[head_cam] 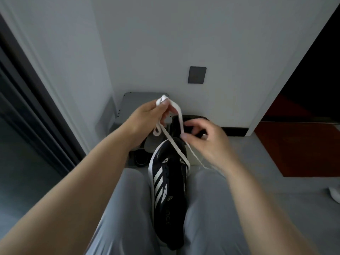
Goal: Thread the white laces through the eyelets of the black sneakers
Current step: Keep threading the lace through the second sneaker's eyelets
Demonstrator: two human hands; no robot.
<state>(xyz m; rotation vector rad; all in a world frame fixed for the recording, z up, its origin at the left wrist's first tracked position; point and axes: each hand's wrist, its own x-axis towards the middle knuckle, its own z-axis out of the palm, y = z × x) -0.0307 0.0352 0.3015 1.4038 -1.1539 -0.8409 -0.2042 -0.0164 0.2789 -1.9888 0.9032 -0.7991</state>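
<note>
White lace (180, 118) runs up taut, pinched high by the left hand (147, 116) and lower by the right hand (204, 138), probably to even its ends; the black sneaker (169, 181) sits wedged between grey-trousered thighs (207, 208), freeing both hands

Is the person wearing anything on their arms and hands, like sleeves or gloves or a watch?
No. The left arm and right arm are bare, with no sleeves in view. The left hand and right hand have no gloves, and no watch, bracelet or ring shows. The only clothing seen is light grey trousers.
</note>
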